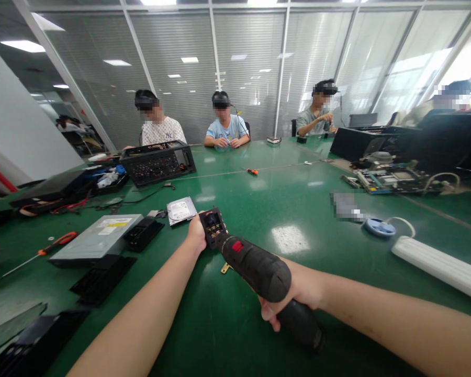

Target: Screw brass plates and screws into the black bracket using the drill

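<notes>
Left hand: bare left hand (pixel 196 233), arm in from the near edge; fingers closed on a small black open-faced box with brass-coloured bits inside (pixel 212 224), some fingers hidden behind it.
Black box: held up above the middle of the green glossy counter (pixel 259 204), open face tilted toward the wearer.
Right hand: bare right hand (pixel 286 293), fingers wrapped round the grip of a black pistol-shaped power driver with a red switch (pixel 259 268).
Driver nose: at the box's lower right side — exact tip contact too dark to tell.
Under the box: small gold-coloured metal plate (pixel 225 268), on the counter.
Beside left hand: silver hard drive with white label (pixel 180 210), toward the far edge.
Toward left edge: silver flat rectangular optical drive (pixel 102 238); black plastic bracket (pixel 143 234) just right of it; orange-and-black screwdriver (pixel 58 243) to its left.
Far left corner area: black metal computer case (pixel 159 165).
Toward right edge: long white power strip (pixel 443 267); blue-and-white round disc (pixel 380 228); green circuit board (pixel 400 178) farther back.
Far edge: three seated people wearing dark headbands — middle one in light blue shirt (pixel 227 129).
</notes>
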Demonstrator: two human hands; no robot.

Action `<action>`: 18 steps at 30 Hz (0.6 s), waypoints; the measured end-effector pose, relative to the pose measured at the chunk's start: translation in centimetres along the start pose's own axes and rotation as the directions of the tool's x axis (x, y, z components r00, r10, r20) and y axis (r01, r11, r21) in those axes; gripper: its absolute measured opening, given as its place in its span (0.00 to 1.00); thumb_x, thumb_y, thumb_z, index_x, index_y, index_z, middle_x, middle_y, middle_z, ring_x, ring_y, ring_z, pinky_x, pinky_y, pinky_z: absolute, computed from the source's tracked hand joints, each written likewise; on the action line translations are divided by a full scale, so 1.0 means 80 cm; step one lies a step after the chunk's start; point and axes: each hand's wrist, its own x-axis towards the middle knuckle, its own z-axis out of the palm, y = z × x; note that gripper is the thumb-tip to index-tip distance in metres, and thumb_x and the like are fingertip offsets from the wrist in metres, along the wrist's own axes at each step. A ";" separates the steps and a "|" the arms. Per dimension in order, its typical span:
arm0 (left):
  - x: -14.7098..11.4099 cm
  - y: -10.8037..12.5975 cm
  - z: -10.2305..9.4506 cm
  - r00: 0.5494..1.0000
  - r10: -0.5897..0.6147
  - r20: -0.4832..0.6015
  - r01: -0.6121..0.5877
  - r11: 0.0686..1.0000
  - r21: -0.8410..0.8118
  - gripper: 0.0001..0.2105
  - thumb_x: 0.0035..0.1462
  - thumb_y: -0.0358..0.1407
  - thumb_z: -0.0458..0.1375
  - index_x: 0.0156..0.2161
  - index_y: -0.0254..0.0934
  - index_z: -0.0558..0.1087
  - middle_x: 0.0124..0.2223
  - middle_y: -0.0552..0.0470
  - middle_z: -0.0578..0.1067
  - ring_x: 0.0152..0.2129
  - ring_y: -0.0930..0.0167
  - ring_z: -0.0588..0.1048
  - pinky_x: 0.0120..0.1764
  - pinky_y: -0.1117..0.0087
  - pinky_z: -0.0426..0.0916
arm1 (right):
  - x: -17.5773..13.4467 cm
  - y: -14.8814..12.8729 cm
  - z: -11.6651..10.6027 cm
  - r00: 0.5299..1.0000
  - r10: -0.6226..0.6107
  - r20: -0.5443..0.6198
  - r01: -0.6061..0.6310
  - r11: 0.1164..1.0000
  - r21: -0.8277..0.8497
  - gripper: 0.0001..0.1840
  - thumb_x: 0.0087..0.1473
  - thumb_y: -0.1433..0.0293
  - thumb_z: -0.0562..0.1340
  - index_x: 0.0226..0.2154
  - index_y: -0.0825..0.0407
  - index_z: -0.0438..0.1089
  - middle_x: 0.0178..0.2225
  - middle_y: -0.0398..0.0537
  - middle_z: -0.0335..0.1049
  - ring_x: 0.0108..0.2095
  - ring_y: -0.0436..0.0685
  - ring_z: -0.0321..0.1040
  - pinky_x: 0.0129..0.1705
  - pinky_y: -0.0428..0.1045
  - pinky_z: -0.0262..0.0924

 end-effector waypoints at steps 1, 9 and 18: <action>-0.001 0.000 0.000 1.000 -0.002 -0.001 0.002 1.000 -0.006 0.14 0.57 0.36 0.53 0.41 0.29 0.77 0.24 0.44 0.77 0.20 0.60 0.77 0.27 0.56 0.76 | -0.001 0.000 0.000 1.000 0.001 0.004 -0.001 1.000 -0.005 0.23 0.26 0.72 0.80 0.24 0.56 0.69 0.19 0.44 0.75 0.19 0.53 0.72 0.20 0.46 0.71; 0.000 -0.001 0.001 1.000 0.008 -0.017 -0.008 1.000 0.002 0.16 0.59 0.37 0.53 0.45 0.28 0.76 0.26 0.43 0.78 0.22 0.61 0.79 0.30 0.56 0.77 | -0.004 -0.002 0.001 0.999 -0.027 0.026 0.026 1.000 0.009 0.22 0.27 0.72 0.80 0.23 0.57 0.69 0.20 0.44 0.74 0.20 0.52 0.72 0.21 0.46 0.71; -0.003 -0.002 0.006 0.997 -0.015 -0.075 0.012 0.999 -0.042 0.18 0.59 0.38 0.52 0.45 0.27 0.76 0.26 0.42 0.78 0.22 0.58 0.79 0.31 0.53 0.77 | -0.005 -0.001 0.001 0.999 -0.025 0.043 0.025 1.000 0.011 0.20 0.31 0.73 0.79 0.25 0.56 0.70 0.20 0.43 0.74 0.21 0.53 0.73 0.22 0.46 0.72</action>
